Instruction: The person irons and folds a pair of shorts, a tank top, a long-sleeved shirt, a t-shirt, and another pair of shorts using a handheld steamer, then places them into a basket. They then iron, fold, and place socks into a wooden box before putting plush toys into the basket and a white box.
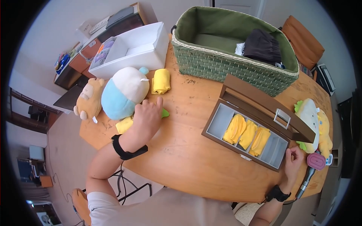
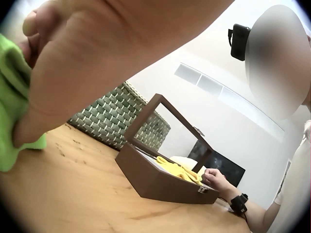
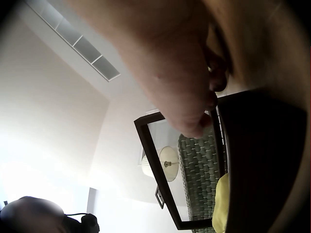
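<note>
My left hand is low over the table's left half, beside a blue-and-white plush toy. It grips a bright green cloth, with the thumb against it in the left wrist view; most of the cloth is hidden in the head view. A rolled yellow cloth stands beyond this hand, and another yellow cloth lies beside the wrist. My right hand rests, fingers loosely bent, at the right end of a brown compartment box. Three folded yellow cloths sit in its grey compartments, under a raised windowed lid.
Behind the box stands a green woven basket holding dark cloth. A white bin is at the back left, near a tan plush toy. More plush toys and a pink-headed brush lie at the right edge.
</note>
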### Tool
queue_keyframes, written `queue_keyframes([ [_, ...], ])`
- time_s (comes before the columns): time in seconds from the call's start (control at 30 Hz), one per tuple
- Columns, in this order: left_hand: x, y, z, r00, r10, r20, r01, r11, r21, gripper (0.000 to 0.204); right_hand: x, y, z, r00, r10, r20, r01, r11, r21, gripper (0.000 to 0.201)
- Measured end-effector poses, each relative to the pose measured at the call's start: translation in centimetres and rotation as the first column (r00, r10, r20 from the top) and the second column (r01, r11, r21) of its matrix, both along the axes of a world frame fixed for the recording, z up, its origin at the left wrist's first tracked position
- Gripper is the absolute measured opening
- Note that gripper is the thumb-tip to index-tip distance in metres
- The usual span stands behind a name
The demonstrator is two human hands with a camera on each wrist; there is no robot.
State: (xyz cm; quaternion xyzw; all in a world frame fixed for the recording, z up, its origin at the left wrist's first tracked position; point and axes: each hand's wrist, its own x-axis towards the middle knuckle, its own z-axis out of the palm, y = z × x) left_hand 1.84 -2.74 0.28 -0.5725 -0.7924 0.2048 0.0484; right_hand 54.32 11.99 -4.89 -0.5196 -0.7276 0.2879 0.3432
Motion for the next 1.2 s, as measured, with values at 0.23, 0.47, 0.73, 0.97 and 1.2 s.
queue_keyframes([
  [0.23,2.8,-1.2,0.7,0.941,-0.124,-0.315,0.137,0.99,0.019,0.041,0.4,0.6,-0.8,0.998,-0.039,-0.046,0.039,0.999,-0.005,0.021],
  [0.47,2.9,-0.8,0.1,0.944,-0.013,-0.33,-0.077,0.963,-0.258,0.064,1.3,1.9,-1.6,0.999,-0.023,-0.034,0.024,1.0,0.005,0.023],
  [0.73,3.2,-1.1,0.6,0.833,-0.312,-0.456,0.193,0.938,-0.289,0.052,1.3,2.3,-2.4,0.986,-0.019,-0.168,0.016,1.0,-0.018,0.023],
  [0.97,2.8,-1.5,3.6,0.825,-0.488,-0.285,0.539,0.831,0.136,0.047,0.4,1.8,-1.8,0.986,-0.031,-0.166,0.025,0.999,-0.037,0.021],
  [1.2,9.2,1.8,8.1,0.672,-0.478,0.566,0.389,0.878,0.279,0.058,-0.3,1.2,-1.7,0.97,-0.02,-0.244,0.006,0.998,-0.057,0.018],
])
